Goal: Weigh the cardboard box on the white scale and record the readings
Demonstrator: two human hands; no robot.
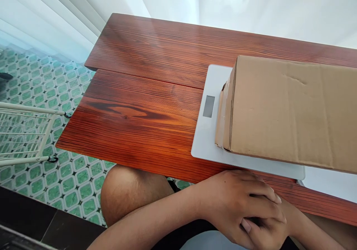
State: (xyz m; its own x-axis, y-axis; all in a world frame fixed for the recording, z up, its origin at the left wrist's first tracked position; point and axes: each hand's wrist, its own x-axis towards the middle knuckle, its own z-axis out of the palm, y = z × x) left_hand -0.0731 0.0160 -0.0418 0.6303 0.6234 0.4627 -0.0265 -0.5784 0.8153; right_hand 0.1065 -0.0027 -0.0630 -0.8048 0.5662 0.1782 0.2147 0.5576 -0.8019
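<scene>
Reddish wooden table (125, 108) over green-tiled floor (63, 93)

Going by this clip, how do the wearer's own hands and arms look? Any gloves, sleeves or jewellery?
The left hand and right hand wear no gloves, and no rings show. The left forearm and right forearm show no sleeve, watch or bracelet. A small dark dot marks the back of the left hand.

No readable text, label or brand from here. Small grey display (208, 106) at left end of white scale (201, 140): no digits legible. Brown cardboard box (281, 108) atop it, right on counter (131, 119): no lettering legible.
</scene>
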